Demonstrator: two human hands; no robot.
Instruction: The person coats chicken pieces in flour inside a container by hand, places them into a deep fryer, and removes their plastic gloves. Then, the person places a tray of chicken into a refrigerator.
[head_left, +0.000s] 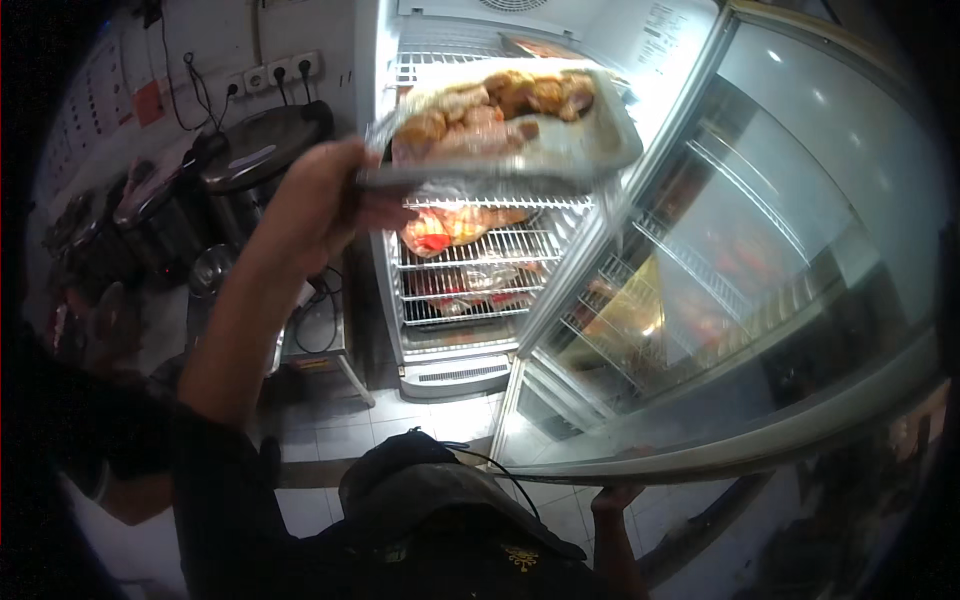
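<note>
My left hand (330, 195) grips the near left side of a metal tray (615, 135) at the upper shelf level of an upright refrigerator. Pieces of raw meat (480, 124), which look like poultry, lie in the tray, mostly at its left and back. The tray is tilted and slightly blurred, with clear plastic film at its left end. My right hand (619, 495) is at the lower edge of the refrigerator's open glass door (720, 247), its fingers partly hidden by the door frame; it holds that edge.
Wire shelves (480, 262) below the tray carry bagged food (450, 229). Left of the refrigerator, large metal pots (262, 150) and a metal bowl (212, 270) stand by a wall with plugged sockets (281, 73). Part of another person's arm (135, 499) shows at the lower left.
</note>
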